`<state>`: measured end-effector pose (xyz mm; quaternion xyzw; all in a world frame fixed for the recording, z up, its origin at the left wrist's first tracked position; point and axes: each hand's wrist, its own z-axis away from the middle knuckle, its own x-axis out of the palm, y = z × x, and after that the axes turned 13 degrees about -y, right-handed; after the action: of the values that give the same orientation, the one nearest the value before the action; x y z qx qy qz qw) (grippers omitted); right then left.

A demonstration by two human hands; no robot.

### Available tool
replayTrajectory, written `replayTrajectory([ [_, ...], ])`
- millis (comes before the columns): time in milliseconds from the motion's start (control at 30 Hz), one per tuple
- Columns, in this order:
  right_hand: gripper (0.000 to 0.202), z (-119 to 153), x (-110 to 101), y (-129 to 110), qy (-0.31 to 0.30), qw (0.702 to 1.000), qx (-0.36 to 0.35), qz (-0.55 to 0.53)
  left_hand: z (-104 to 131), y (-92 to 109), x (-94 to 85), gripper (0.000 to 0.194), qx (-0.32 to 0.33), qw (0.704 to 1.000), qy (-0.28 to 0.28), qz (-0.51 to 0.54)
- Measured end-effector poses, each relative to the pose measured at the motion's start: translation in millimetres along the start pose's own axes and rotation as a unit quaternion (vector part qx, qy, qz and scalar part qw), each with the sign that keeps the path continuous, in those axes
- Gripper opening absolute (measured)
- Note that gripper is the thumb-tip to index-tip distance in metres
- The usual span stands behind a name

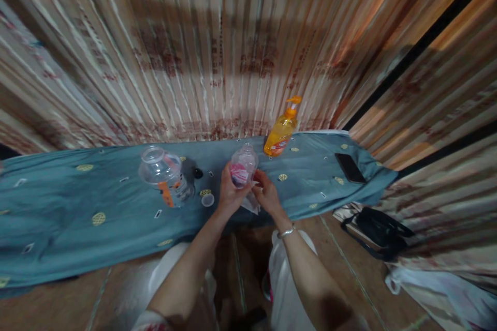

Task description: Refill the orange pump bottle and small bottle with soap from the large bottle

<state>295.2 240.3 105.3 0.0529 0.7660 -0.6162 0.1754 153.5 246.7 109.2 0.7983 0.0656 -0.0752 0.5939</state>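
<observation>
A pleated, beige-and-brown patterned curtain (186, 83) fills the upper frame, behind a long table draped in teal cloth with yellow motifs (128, 238). At the centre of the frame is a small clear plastic bottle with a pink-and-white label (240, 173), its long axis close to upright, the narrow neck pointing to the top of the frame and the base toward the person. The left hand (232, 191) grasps it, fingers wrapped around its left and lower side. The right hand (267, 192) is just beside the bottle's lower right, fingers bent near a thin white sheet (252, 203); whether they pinch the sheet or the bottle cannot be told. Left of centre stands a large clear plastic container with an orange label (166, 194).
</observation>
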Motion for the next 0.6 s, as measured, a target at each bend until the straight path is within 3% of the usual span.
replayTrajectory([
  [100, 0.063, 5.4, 10.7, -11.2, -0.06, 0.998, -0.014, -0.003, 5.6, 3.8, -1.9, 0.087, -0.011, 1.0, 0.005, -0.013],
  [200, 0.074, 9.7, 18.0, -17.5, -0.095, 0.995, -0.007, -0.011, 10.0, 5.2, -3.0, 0.083, -0.017, 1.0, -0.012, -0.014],
  [300, 0.068, 6.9, 20.6, -13.6, -0.059, 0.998, 0.011, -0.001, 14.4, 5.4, -2.9, 0.085, -0.015, 0.999, -0.042, -0.017],
  [467, 0.046, -6.6, 18.0, -2.8, -0.021, 0.999, 0.038, 0.014, 26.3, 6.8, -8.4, 0.11, -0.001, 0.996, -0.055, -0.065],
  [600, 0.046, -15.6, 16.0, -0.1, 0.015, 0.997, 0.073, 0.008, 34.2, 8.8, -19.5, 0.102, -0.003, 0.995, -0.045, -0.089],
])
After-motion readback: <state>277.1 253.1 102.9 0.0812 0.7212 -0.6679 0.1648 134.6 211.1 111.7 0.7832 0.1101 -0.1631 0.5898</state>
